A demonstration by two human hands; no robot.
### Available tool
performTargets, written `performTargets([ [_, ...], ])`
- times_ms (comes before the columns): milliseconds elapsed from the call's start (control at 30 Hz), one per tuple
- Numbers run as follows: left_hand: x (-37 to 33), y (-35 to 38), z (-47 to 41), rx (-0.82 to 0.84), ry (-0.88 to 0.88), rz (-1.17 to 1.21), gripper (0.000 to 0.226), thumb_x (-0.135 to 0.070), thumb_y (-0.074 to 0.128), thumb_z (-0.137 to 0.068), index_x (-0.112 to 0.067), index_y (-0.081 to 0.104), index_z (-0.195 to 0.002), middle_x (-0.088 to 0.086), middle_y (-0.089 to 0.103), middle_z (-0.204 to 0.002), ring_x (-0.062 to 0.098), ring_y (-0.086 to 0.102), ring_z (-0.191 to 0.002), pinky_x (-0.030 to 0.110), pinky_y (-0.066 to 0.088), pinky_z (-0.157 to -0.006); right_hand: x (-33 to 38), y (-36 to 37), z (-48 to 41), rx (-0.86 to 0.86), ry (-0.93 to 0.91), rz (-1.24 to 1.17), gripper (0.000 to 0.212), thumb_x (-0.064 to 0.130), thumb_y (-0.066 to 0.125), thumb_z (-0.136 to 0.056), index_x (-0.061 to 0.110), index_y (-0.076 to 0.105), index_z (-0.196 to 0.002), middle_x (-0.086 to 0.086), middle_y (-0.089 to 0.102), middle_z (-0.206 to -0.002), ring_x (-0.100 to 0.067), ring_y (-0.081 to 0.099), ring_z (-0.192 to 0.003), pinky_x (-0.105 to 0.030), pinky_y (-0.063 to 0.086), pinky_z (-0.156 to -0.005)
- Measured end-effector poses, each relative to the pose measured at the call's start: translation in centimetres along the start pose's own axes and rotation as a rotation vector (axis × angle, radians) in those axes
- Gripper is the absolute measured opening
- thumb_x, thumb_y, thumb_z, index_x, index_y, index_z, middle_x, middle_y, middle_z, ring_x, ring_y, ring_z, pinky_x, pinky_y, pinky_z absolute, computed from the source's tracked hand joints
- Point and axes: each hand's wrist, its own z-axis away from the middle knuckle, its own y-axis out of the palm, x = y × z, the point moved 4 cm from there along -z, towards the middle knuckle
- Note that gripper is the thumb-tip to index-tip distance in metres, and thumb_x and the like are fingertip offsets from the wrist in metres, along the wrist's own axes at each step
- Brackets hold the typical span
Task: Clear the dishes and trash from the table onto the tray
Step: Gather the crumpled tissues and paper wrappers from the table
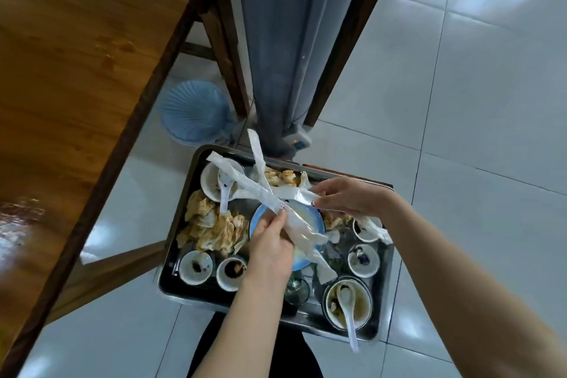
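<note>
Head view: plastic wrappers (pixel 245 186) are gripped by the left hand (pixel 270 242) and pinched by the right hand (pixel 346 198) above a metal tray (pixel 199 293). Beneath the hands, six white bowls (pixel 195 265), two spoons (pixel 349 316) and one blue plate (pixel 314 219) are counted. A wooden table (pixel 61 70) lies left of the hands, over white floor tiles (pixel 460 101).

Wooden table (pixel 61 70) at left, wet smears on its top. Beside it, above the tiled floor (pixel 460 101), a metal tray (pixel 171 255) crowded with two white bowls (pixel 211 185), a spoon (pixel 349 313) in each, four small sauce dishes (pixel 195 265), a blue plate (pixel 308 213), a glass (pixel 297 291), crumpled brown-stained scraps (pixel 214 227) and plastic wrappers (pixel 376 228). On the floor, a blue fan (pixel 194 115).
</note>
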Motion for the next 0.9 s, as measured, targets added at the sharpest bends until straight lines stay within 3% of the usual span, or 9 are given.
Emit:
performTargets([
  [100,1.3,-0.6,-1.2,-0.001,-0.032,0.021,0.018,0.003,0.048,-0.094,-0.007,0.062,-0.101,0.009,0.068,-0.092,0.019,0.065,-0.086,0.032,0.053,-0.086,-1.8,-1.6,-2.8,-0.146,0.011,0.167,0.013,0.019,0.068,-0.088,0.020,0.063,-0.100,-0.001,0.066,-0.090,-0.010,0.061,-0.074,-0.027,0.054,-0.065],
  [167,1.8,-0.9,-2.0,0.015,-0.052,0.029,0.019,0.002,0.048,-0.094,-0.009,0.062,-0.102,0.007,0.072,-0.084,0.016,0.070,-0.076,0.028,0.058,-0.071,-3.2,-2.5,-4.2,-0.281,0.035,0.205,0.018,0.021,0.074,-0.082,0.016,0.059,-0.090,-0.007,0.067,-0.088,-0.022,0.063,-0.076,-0.042,0.057,-0.074],
  [200,2.0,-1.1,-2.4,0.023,-0.059,0.028,0.019,0.001,0.048,-0.095,-0.010,0.062,-0.101,0.005,0.073,-0.081,0.014,0.071,-0.072,0.029,0.057,-0.071,-3.7,-2.7,-4.6,-0.333,0.051,0.236,0.021,0.021,0.076,-0.079,0.015,0.058,-0.088,-0.007,0.066,-0.086,-0.023,0.062,-0.076,-0.043,0.056,-0.075],
  [300,2.5,-1.3,-3.5,0.036,-0.076,0.005,0.021,0.000,0.047,-0.095,-0.010,0.061,-0.107,0.006,0.073,-0.085,0.014,0.071,-0.075,0.034,0.051,-0.085,-4.4,-3.5,-5.0,-0.435,0.077,0.369,0.025,0.024,0.077,-0.077,0.015,0.056,-0.087,-0.004,0.061,-0.085,-0.023,0.057,-0.078,-0.035,0.051,-0.067],
  [433,3.2,-1.1,-4.2,0.022,-0.085,-0.041,0.023,0.001,0.049,-0.094,-0.010,0.060,-0.110,0.010,0.068,-0.097,0.018,0.065,-0.086,0.034,0.048,-0.090,-4.9,-4.4,-5.6,-0.469,0.047,0.440,0.026,0.025,0.076,-0.078,0.018,0.052,-0.084,-0.002,0.056,-0.083,-0.018,0.050,-0.074,-0.029,0.045,-0.061],
  [600,3.8,-0.6,-4.5,-0.020,-0.088,-0.059,0.026,0.003,0.054,-0.091,-0.012,0.058,-0.112,0.010,0.070,-0.093,0.018,0.067,-0.083,0.033,0.049,-0.088,-5.1,-4.5,-5.4,-0.530,-0.002,0.407,0.028,0.024,0.076,-0.080,0.020,0.048,-0.083,0.003,0.050,-0.078,-0.012,0.043,-0.066,-0.018,0.036,-0.053],
  [733,4.3,-0.1,-4.5,-0.016,-0.106,-0.076,0.021,0.003,0.054,-0.091,-0.013,0.060,-0.102,0.006,0.073,-0.081,0.014,0.069,-0.072,0.028,0.052,-0.075,-5.7,-3.9,-5.4,-0.600,-0.022,0.467,0.022,0.023,0.072,-0.083,0.018,0.051,-0.079,0.003,0.052,-0.077,-0.014,0.046,-0.068,-0.020,0.036,-0.052],
  [833,4.4,0.0,-4.8,-0.029,-0.105,-0.081,0.021,0.002,0.055,-0.091,-0.013,0.060,-0.105,0.007,0.069,-0.090,0.016,0.066,-0.078,0.028,0.052,-0.074,-5.9,-3.3,-5.5,-0.659,-0.085,0.526,0.011,0.019,0.069,-0.085,0.015,0.059,-0.082,0.001,0.055,-0.087,-0.016,0.051,-0.074,-0.018,0.036,-0.055],
  [900,4.4,0.3,-4.9,-0.018,-0.110,-0.102,0.020,0.000,0.057,-0.091,-0.014,0.062,-0.104,0.004,0.067,-0.088,0.011,0.064,-0.069,0.028,0.050,-0.073,-6.0,-3.0,-5.4,-0.698,-0.155,0.605,0.006,0.018,0.069,-0.086,0.013,0.067,-0.087,-0.001,0.057,-0.092,-0.020,0.053,-0.082,-0.023,0.040,-0.063],
])
